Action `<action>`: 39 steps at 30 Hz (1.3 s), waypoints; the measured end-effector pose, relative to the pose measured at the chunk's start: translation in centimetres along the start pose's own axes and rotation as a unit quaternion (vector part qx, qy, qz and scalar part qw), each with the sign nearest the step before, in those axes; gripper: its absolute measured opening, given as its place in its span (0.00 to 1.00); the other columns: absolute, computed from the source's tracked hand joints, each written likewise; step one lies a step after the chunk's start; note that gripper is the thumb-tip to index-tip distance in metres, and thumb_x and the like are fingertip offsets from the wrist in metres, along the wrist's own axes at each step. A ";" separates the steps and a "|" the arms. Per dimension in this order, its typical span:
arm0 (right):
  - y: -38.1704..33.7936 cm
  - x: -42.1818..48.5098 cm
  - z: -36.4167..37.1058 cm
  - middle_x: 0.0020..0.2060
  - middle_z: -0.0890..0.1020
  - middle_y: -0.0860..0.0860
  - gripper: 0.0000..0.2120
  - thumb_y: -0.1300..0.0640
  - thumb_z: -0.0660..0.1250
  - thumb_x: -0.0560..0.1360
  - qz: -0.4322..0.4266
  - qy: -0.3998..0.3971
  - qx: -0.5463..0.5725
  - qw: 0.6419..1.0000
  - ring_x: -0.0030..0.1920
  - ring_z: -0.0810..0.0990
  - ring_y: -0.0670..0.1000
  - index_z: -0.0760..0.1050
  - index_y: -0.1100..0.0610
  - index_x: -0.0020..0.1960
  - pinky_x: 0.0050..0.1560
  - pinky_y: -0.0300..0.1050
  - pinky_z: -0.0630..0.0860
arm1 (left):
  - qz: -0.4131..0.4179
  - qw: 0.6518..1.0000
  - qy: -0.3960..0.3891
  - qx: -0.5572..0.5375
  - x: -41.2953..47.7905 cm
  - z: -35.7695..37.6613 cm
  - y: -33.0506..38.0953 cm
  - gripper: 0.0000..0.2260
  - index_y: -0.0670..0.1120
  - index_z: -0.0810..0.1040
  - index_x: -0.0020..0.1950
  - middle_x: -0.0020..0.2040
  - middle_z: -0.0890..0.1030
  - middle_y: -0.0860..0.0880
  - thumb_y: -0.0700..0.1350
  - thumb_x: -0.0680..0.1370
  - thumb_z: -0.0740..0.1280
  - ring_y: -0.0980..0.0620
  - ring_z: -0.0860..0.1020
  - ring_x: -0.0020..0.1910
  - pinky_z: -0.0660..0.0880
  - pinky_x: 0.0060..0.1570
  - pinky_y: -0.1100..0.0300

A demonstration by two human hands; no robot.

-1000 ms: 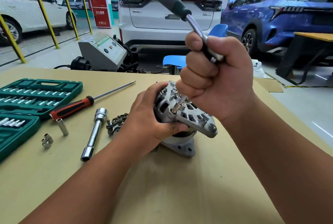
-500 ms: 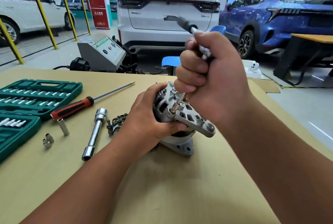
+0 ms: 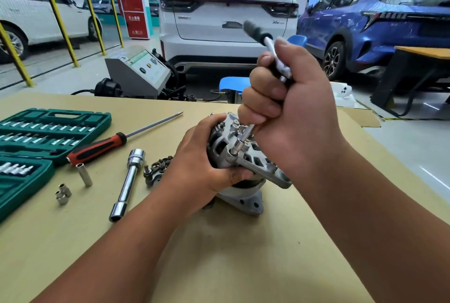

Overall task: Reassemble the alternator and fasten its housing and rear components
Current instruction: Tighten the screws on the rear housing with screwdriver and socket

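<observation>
Green plastic is being seen far left, where the tool case (image 3: 48,127) is lying open on the bench (image 3: 219,254), with the red screwdriver (image 3: 97,149) beside it. In the middle, the alternator (image 3: 246,201) is being held steady on the bench by the left hand (image 3: 204,163), its grip wrapped round the housing. The socket (image 3: 239,148) is being pressed onto the housing; it should be kept straight and turned slowly. The ratchet (image 3: 267,44) is being squeezed in the right hand (image 3: 287,112), a raised fist.

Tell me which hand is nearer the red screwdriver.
Left. Left hand grips the alternator, right of the screwdriver; right hand holds the ratchet farther right, above it.
</observation>
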State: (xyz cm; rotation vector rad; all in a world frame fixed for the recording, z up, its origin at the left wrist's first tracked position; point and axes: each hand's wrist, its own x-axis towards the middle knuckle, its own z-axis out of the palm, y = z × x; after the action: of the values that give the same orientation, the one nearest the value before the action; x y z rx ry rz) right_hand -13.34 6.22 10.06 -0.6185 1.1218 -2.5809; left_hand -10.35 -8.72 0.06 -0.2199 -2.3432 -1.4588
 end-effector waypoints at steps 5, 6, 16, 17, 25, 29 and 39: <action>1.6 -1.2 1.7 0.28 0.64 0.45 0.18 0.43 0.68 0.83 -0.101 0.109 -0.050 0.988 0.27 0.60 0.47 0.64 0.51 0.43 0.31 0.43 0.63 | 0.006 1.000 -0.006 0.011 -0.1 0.1 0.0 0.44 0.67 0.70 0.73 0.70 0.77 0.56 0.66 0.58 0.80 0.54 0.77 0.69 0.76 0.70 0.46; 1.3 -1.0 1.4 0.29 0.65 0.46 0.18 0.43 0.68 0.82 -0.083 0.082 -0.044 0.992 0.28 0.61 0.48 0.65 0.51 0.43 0.32 0.44 0.64 | 0.007 1.000 -0.004 0.010 -0.2 0.1 0.0 0.44 0.68 0.70 0.72 0.70 0.76 0.57 0.66 0.58 0.81 0.55 0.76 0.69 0.76 0.70 0.46; 1.6 1.4 -3.7 0.38 0.72 0.48 0.22 0.46 0.72 0.76 0.083 -0.200 0.100 0.971 0.45 0.68 0.50 0.75 0.52 0.67 0.57 0.55 0.66 | 0.002 1.000 -0.006 0.029 -0.3 -0.2 -0.2 0.40 0.85 0.63 0.62 0.67 0.71 0.67 0.66 0.58 0.82 0.63 0.71 0.70 0.70 0.65 0.61; 1.7 1.6 -4.0 0.38 0.72 0.48 0.23 0.44 0.73 0.75 0.083 -0.226 0.115 0.964 0.45 0.67 0.50 0.76 0.52 0.67 0.57 0.56 0.66 | 0.004 0.999 -0.006 0.032 -0.3 -0.2 -0.2 0.40 0.83 0.64 0.63 0.67 0.72 0.67 0.65 0.59 0.82 0.62 0.72 0.69 0.71 0.66 0.60; 0.6 1.4 -3.5 0.36 0.70 0.53 0.11 0.50 0.72 0.78 -0.005 -0.227 0.069 0.972 0.40 0.69 0.53 0.83 0.55 0.56 0.48 0.53 0.70 | 0.016 0.999 0.004 0.047 -0.2 -0.2 -0.4 0.44 0.77 0.66 0.69 0.67 0.73 0.63 0.61 0.60 0.86 0.60 0.72 0.70 0.71 0.72 0.54; 1.3 0.7 -2.5 0.43 0.75 0.55 0.10 0.53 0.63 0.84 -0.212 -0.050 -0.130 0.967 0.42 0.75 0.54 0.80 0.57 0.52 0.38 0.49 0.71 | 0.007 0.999 0.001 0.043 -0.3 -0.2 -0.4 0.46 0.69 0.68 0.74 0.70 0.73 0.60 0.59 0.62 0.87 0.56 0.73 0.71 0.72 0.73 0.48; -0.9 0.1 -2.1 0.46 0.77 0.40 0.06 0.65 0.67 0.81 -0.412 -0.022 -0.601 0.685 0.47 0.77 0.37 0.79 0.58 0.56 0.50 0.36 0.75 | 0.012 1.000 0.001 0.026 -0.2 0.1 -0.5 0.47 0.70 0.68 0.73 0.69 0.75 0.61 0.68 0.56 0.80 0.57 0.73 0.71 0.72 0.73 0.49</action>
State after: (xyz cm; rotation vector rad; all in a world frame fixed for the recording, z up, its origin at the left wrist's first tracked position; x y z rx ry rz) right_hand -14.47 8.06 9.48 -1.7322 3.0492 -1.8315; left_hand -10.33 -8.87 -0.45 -0.2305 -2.3650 -1.3845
